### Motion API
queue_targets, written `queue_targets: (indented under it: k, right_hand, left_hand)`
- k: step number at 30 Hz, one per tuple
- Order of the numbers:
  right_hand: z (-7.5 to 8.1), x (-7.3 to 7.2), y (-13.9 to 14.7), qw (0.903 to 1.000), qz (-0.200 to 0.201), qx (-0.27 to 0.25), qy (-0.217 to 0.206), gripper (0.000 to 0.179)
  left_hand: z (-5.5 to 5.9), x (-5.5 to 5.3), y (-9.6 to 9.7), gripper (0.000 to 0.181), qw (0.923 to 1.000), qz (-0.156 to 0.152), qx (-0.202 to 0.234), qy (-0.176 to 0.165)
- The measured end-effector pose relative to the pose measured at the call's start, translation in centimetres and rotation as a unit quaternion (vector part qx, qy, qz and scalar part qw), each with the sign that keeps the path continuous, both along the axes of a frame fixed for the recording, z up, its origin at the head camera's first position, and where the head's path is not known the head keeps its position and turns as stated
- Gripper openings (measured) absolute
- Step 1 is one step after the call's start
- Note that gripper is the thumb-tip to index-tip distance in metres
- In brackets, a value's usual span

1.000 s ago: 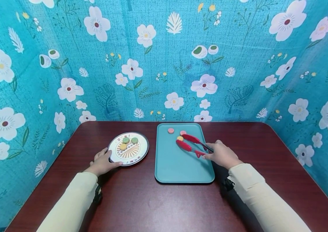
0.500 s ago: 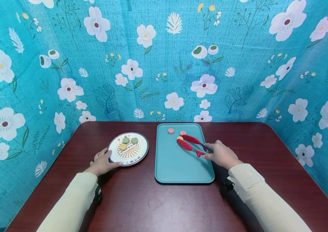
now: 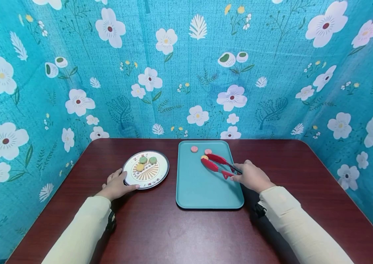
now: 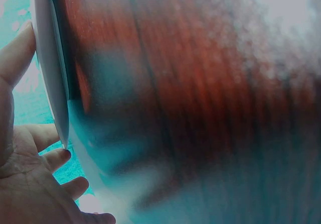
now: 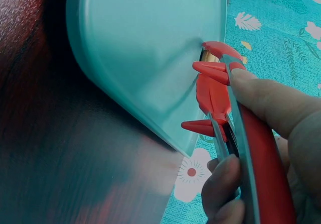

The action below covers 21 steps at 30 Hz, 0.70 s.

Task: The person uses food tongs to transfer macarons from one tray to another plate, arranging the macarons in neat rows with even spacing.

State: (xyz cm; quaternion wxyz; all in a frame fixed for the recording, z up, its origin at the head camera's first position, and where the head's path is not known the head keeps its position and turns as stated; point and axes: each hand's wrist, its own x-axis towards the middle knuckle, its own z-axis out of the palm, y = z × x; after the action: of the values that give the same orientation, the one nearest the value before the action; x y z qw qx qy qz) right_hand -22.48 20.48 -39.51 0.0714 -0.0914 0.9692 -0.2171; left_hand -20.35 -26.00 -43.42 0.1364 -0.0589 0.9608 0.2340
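My left hand [image 3: 117, 186] grips the near-left rim of a round white plate [image 3: 162, 169], thumb on one face and fingers at the other in the left wrist view. Two green macarons [image 3: 153, 160] and a yellow macaron [image 3: 140, 167] lie on the plate. My right hand [image 3: 253, 176] holds red-tipped tongs [image 3: 210, 165] over a blue-green tray [image 3: 199, 192]. Between the tong tips sits another yellow macaron [image 3: 204, 157], partly covered; whether both tips press it is unclear. Two pink macarons [image 3: 194, 149] lie near the tray's far edge, one just beyond the tongs.
Plate and tray rest on a dark red-brown table [image 3: 206, 234], with a strip of tabletop between them. A blue floral cloth [image 3: 179, 73] hangs behind the table and along both sides.
The lower tong tip has shifted slightly right, toward the other tip, beside the yellow macaron. My left hand and the plate stay where they were.
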Motion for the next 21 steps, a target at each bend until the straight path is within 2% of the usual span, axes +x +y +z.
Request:
queue_targets:
  k: [21]
  right_hand:
    - [0.39, 0.69, -0.11, 0.9999, -0.008, 0.003, 0.006, 0.067]
  left_hand:
    - [-0.15, 0.07, -0.04, 0.104, 1.0000, 0.004, 0.005, 0.000]
